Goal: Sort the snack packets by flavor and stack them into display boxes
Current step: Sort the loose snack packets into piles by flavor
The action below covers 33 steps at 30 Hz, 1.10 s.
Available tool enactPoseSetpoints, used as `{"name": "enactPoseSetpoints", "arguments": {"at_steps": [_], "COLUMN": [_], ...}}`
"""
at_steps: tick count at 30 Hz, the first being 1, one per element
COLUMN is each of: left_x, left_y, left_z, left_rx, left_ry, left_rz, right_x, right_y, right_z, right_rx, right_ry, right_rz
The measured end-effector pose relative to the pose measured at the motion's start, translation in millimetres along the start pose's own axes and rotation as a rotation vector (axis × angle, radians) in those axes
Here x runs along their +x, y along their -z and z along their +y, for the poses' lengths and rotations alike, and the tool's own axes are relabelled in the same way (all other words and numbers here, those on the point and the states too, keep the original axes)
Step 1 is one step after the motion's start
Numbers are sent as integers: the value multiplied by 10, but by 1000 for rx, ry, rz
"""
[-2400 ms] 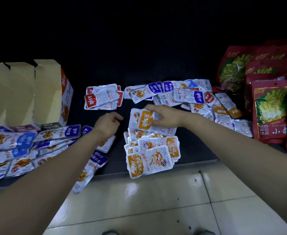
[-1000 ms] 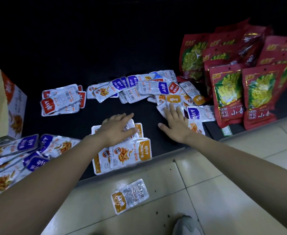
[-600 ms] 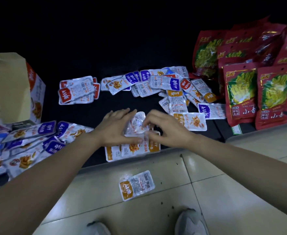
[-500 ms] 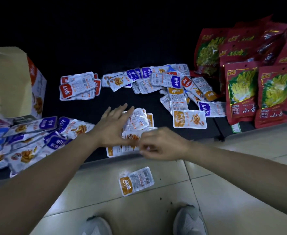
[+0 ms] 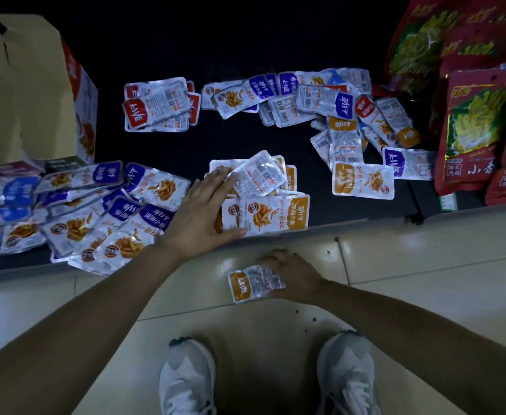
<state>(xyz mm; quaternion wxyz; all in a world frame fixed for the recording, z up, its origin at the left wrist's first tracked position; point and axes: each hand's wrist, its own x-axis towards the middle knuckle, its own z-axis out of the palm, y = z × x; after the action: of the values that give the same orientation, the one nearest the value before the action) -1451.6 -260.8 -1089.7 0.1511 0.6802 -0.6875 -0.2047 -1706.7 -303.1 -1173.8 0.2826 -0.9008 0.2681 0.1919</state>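
Stray recovery: right hand [image 5: 293, 275], fingers curled on the orange packet [image 5: 250, 284] on the floor, left hand [image 5: 204, 211], fingers flat, steadying the orange pile [image 5: 271, 209] at 12 o'clock, its likely next destination

I get a dim, grainy view. Light falls from above onto the pale floor [image 5: 410, 256], leaving a soft sheen on the tiles. Foil glares white on the orange packets [image 5: 263, 181] and the floor packet [image 5: 254, 283], washing out print. The black surface [image 5: 245, 40] behind sinks into darkness. The purple packet [image 5: 407, 163] smears with blur; the cardboard box [image 5: 30, 85] bows at the left edge.
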Motion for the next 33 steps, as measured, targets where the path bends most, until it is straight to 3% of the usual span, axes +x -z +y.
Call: {"name": "enactPoseSetpoints", "arguments": {"at_steps": [5,9,14,20,26,33], "left_x": [-50,-37,-8,82,254,434], "left_y": [-49,-58,-16,150,407,585], "left_z": [-20,-31,-59,-48,-81,-13], "left_rx": [-57,-42,-8,-43,-139,-195], "left_ry": [14,19,-12,-61,-13,95], "left_rz": [30,34,22,35,118,163], "right_x": [69,68,-157,-459,-241,308], "right_y": [-208,-219,197,1477,2465,2186], "right_z": [-148,-91,-135,-326,-64,-44], "right_rx": [-99,28,323,557,729,536], "right_ry": [-103,-125,129,268,179,107], "right_rz": [48,4,-119,-197,268,348]}}
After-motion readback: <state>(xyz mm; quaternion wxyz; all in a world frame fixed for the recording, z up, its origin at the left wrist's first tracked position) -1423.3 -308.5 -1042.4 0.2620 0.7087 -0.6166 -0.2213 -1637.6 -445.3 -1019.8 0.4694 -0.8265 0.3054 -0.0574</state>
